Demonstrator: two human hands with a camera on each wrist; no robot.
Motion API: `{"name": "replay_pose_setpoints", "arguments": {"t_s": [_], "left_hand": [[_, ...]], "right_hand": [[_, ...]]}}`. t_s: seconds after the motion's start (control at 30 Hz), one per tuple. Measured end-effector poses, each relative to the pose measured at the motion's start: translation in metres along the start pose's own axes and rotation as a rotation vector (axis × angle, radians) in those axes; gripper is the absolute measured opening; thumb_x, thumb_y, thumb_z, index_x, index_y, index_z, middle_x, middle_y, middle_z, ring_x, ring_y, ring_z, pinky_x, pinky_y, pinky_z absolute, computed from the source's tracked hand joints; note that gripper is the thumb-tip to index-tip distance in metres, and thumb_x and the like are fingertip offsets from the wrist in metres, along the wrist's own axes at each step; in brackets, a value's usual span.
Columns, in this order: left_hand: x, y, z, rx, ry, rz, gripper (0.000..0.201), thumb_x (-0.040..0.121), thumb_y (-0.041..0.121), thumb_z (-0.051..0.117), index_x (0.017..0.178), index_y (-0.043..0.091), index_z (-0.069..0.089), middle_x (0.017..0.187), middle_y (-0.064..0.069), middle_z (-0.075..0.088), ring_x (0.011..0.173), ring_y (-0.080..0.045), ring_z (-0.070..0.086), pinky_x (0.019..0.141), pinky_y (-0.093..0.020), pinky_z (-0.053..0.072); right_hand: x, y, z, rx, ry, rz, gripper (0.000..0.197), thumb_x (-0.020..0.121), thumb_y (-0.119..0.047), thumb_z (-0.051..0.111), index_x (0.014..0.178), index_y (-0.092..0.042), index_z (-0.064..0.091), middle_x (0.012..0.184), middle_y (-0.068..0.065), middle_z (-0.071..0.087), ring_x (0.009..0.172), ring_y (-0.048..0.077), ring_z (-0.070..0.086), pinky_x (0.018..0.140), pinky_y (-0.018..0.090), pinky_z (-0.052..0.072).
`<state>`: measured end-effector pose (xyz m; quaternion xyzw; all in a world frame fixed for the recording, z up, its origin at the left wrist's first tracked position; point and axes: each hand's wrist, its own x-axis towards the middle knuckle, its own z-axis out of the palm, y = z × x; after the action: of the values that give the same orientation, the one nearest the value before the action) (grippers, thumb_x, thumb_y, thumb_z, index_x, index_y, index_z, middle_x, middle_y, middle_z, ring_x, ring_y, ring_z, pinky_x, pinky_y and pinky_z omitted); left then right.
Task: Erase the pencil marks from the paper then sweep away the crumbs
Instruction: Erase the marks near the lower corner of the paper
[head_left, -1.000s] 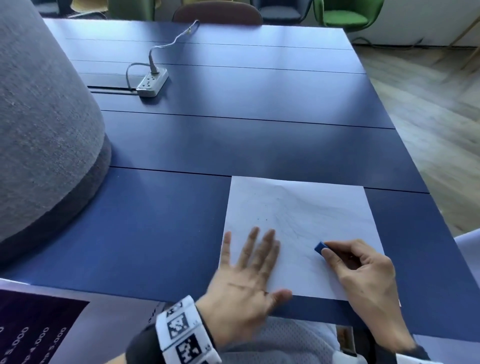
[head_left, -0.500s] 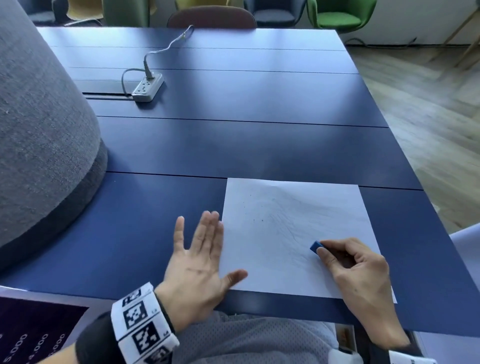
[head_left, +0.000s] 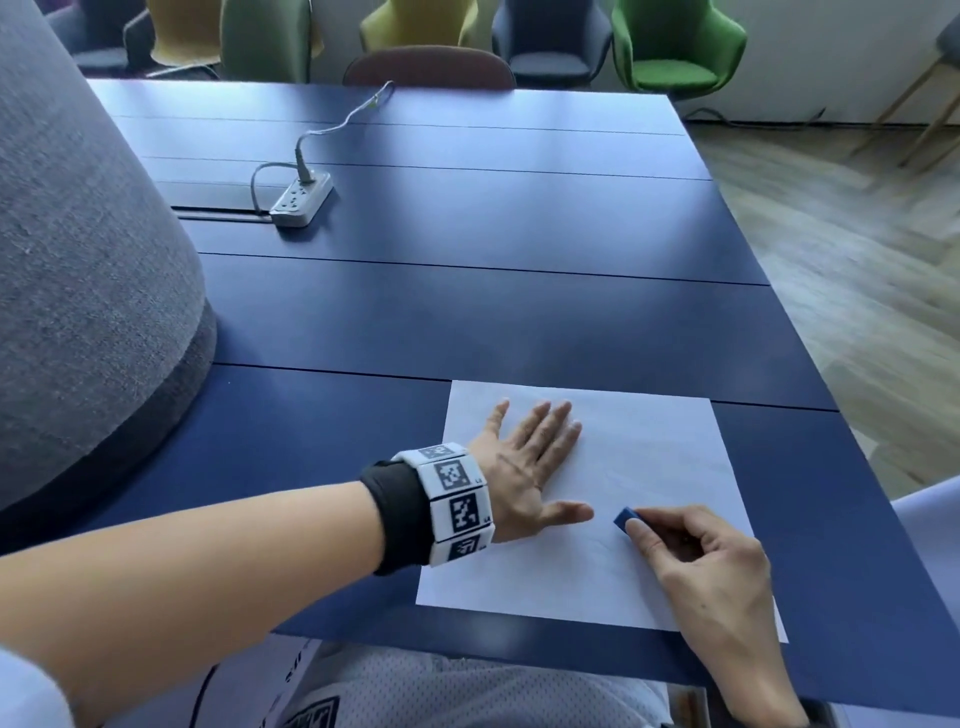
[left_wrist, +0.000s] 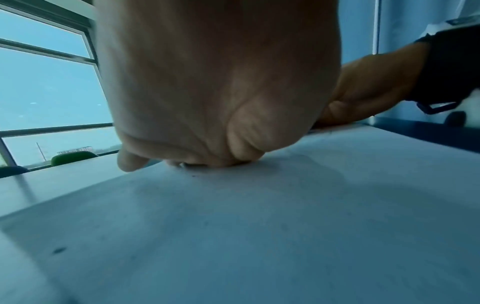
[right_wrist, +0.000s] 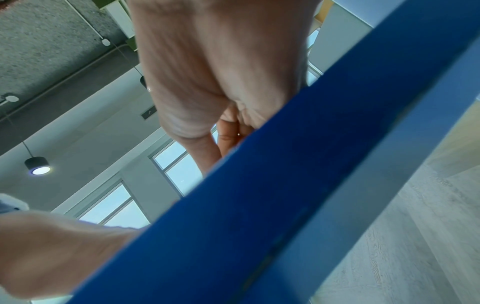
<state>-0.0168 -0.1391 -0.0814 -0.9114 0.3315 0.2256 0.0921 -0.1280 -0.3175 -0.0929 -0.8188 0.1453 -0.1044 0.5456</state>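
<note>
A white sheet of paper (head_left: 649, 467) lies on the blue table (head_left: 467, 312) near its front edge, with only faint pencil traces showing. My left hand (head_left: 524, 467) lies flat on the paper's left half, fingers straight and together, thumb spread toward the right. In the left wrist view the palm (left_wrist: 207, 92) presses on the paper (left_wrist: 259, 226), with small dark crumbs (left_wrist: 193, 175) beside it. My right hand (head_left: 696, 551) pinches a small blue eraser (head_left: 626, 518) and rests on the paper's lower right part. In the right wrist view the table edge (right_wrist: 259, 205) hides the eraser.
A large grey felt lamp shade (head_left: 88, 291) fills the left side. A white power strip (head_left: 301, 200) with its cable lies on the far part of the table. Chairs, one of them green (head_left: 675, 52), stand beyond the far edge. Wooden floor (head_left: 857, 260) lies to the right.
My left hand swept off the paper to the left, then came back and now lies flat on its left half, further up. My right hand kept holding the eraser in place.
</note>
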Motion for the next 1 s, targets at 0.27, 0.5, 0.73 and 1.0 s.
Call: {"name": "replay_pose_setpoints", "arguments": {"t_s": [0.27, 0.5, 0.73, 1.0], "left_hand": [[-0.055, -0.054, 0.013, -0.05, -0.114, -0.296, 0.106, 0.06, 0.081, -0.021, 0.138, 0.01, -0.035, 0.152, -0.004, -0.038, 0.137, -0.013, -0.036, 0.115, -0.05, -0.021], [-0.068, -0.001, 0.014, -0.076, -0.095, 0.024, 0.094, 0.072, 0.076, -0.013, 0.146, 0.021, -0.032, 0.151, 0.003, -0.042, 0.135, -0.009, -0.042, 0.112, -0.05, -0.026], [-0.058, -0.033, 0.007, 0.011, -0.054, -0.22, 0.096, 0.074, 0.075, -0.013, 0.145, 0.013, -0.031, 0.152, -0.001, -0.039, 0.139, -0.015, -0.039, 0.109, -0.06, -0.023], [-0.064, -0.053, 0.019, -0.063, -0.081, -0.282, 0.104, 0.059, 0.082, -0.027, 0.14, 0.017, -0.036, 0.149, 0.0, -0.041, 0.138, -0.017, -0.04, 0.106, -0.064, -0.025]], "right_hand": [[-0.001, -0.002, -0.001, 0.007, 0.004, 0.0, 0.017, 0.074, -0.013, 0.081, 0.069, -0.028, 0.074, 0.075, -0.015, 0.07, 0.071, 0.004, 0.064, 0.063, 0.008, 0.047], [-0.002, -0.003, 0.0, 0.008, 0.004, 0.002, 0.017, 0.074, -0.012, 0.081, 0.07, -0.027, 0.074, 0.077, -0.017, 0.069, 0.074, 0.001, 0.064, 0.064, 0.004, 0.045], [-0.001, -0.001, 0.0, -0.006, 0.009, -0.007, 0.016, 0.074, -0.014, 0.081, 0.07, -0.027, 0.074, 0.076, -0.014, 0.07, 0.074, 0.006, 0.065, 0.064, 0.009, 0.047], [-0.001, -0.001, 0.0, -0.006, 0.007, 0.003, 0.013, 0.074, -0.016, 0.081, 0.073, -0.026, 0.075, 0.076, -0.014, 0.07, 0.072, 0.004, 0.064, 0.063, 0.007, 0.047]]}}
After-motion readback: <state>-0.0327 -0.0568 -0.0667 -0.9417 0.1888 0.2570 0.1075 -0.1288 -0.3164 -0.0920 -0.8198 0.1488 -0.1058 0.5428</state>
